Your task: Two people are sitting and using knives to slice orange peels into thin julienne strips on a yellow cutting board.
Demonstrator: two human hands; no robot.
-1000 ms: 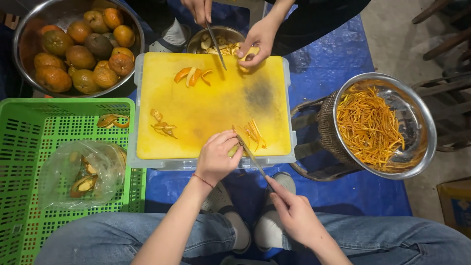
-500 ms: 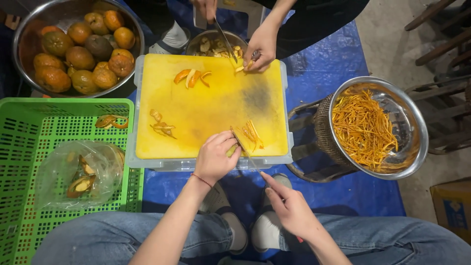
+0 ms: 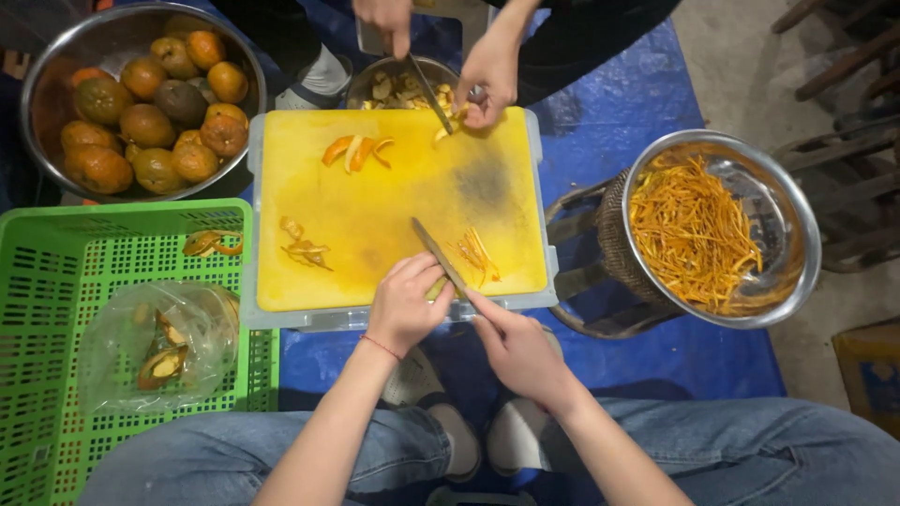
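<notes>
Knife (image 3: 436, 253) in right hand (image 3: 516, 349) over peel strips (image 3: 476, 253) (yellow board (image 3: 394, 201)).

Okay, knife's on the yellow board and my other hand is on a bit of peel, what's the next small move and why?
Probably bring the knife down through the peel piece pinned under the left hand at the near edge of the cutting board. The right hand holds the blade angled over it, and cut strips already lie just beside.
</notes>
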